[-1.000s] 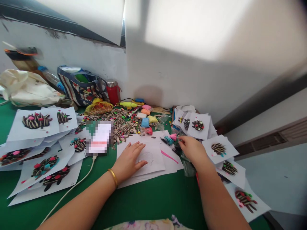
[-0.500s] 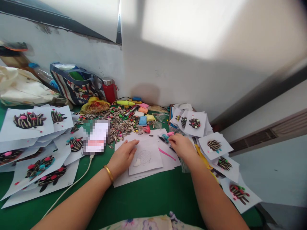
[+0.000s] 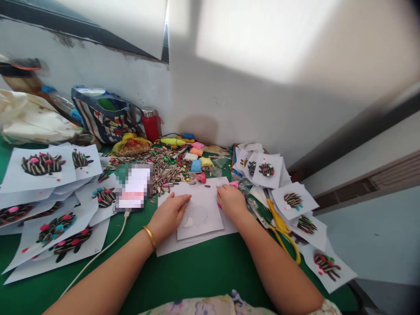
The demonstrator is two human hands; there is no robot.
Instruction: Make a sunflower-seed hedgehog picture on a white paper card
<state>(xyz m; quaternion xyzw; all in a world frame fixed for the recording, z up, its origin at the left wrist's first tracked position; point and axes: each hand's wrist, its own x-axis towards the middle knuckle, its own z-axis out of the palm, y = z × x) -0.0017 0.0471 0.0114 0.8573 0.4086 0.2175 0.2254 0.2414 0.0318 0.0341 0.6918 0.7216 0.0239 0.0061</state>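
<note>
A white sheet with a hedgehog outline drawing [image 3: 201,224] lies on other paper in front of me. My left hand [image 3: 170,218], with a gold bangle at its wrist, rests flat at the sheet's left edge, fingers stretched out. My right hand [image 3: 232,203] is at the sheet's upper right edge with its fingers curled together. What they hold, if anything, is hidden under the hand. A single sunflower seed [image 3: 207,186] lies on the paper above the drawing. Beyond the right fingers sits a small pink piece [image 3: 234,184].
Striped sunflower seeds [image 3: 164,173] are heaped behind, beside coloured clay packs [image 3: 196,166]. A phone [image 3: 134,188] lies left on its cable. Finished seed-hedgehog sheets [image 3: 42,179] are stacked left, more sheets [image 3: 308,224] right. Yellow-handled scissors [image 3: 278,234] lie beside my right forearm.
My right hand has moved left, from the small coloured pieces to the drawing's upper right edge, uncovering the scissors. My left hand stays on the sheet.
</note>
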